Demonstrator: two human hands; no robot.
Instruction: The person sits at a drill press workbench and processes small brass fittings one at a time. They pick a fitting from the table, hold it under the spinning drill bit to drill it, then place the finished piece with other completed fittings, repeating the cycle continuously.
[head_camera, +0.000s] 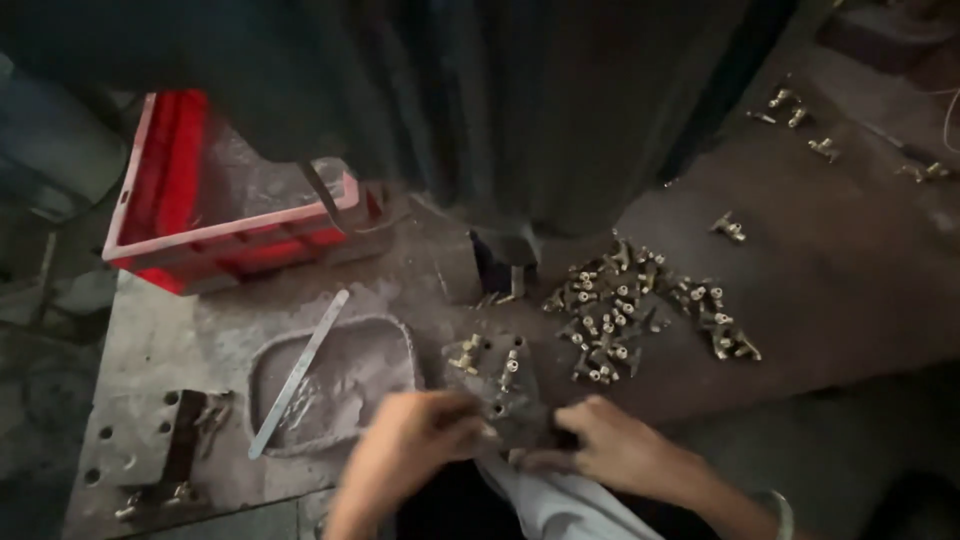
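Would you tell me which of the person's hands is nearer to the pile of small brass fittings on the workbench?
Right. The right hand lies just below the pile of brass fittings; the left hand sits farther off, below and left of it.

a red plastic crate (160, 215) sits at the back left of the grimy metal bench (800, 290), a grey sheet lying inside it. in front of it lies a shallow grey tray (375, 365) with a flat metal strip (298, 372) resting slantwise across its rim. a dark bracket (185, 440) lies on the perforated plate (125, 440) at the near left. a few stray brass fittings (805, 125) are scattered at the far right, well apart. the dark machine body (560, 110) looms over the bench.
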